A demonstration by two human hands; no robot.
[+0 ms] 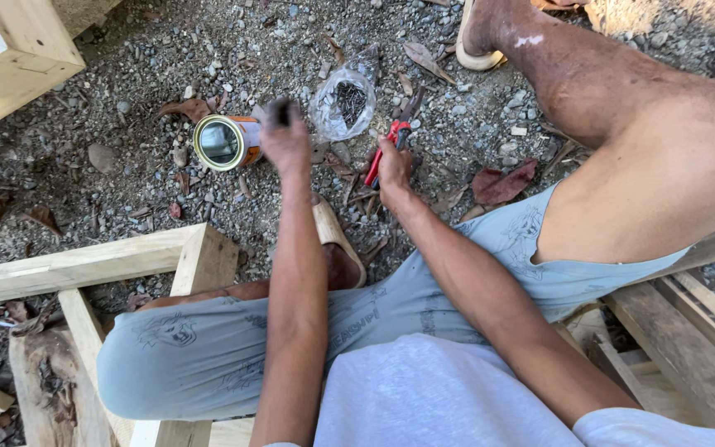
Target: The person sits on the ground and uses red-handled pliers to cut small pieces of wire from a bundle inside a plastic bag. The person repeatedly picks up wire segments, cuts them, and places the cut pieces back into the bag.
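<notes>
Gripping the red-handled pliers [384, 151], the right hand [394, 169] has its fingers clenched around the handles just above the gravel ground [126, 74], with the tool's head pointing toward a clear plastic bag of nails [343, 103]. The left hand [285, 141] is raised beside an open tin can [227, 141] lying on its side, its fingers closed on a small dark object too blurred to identify. Pale wooden frame pieces [76, 265] lie near the person's knees.
</notes>
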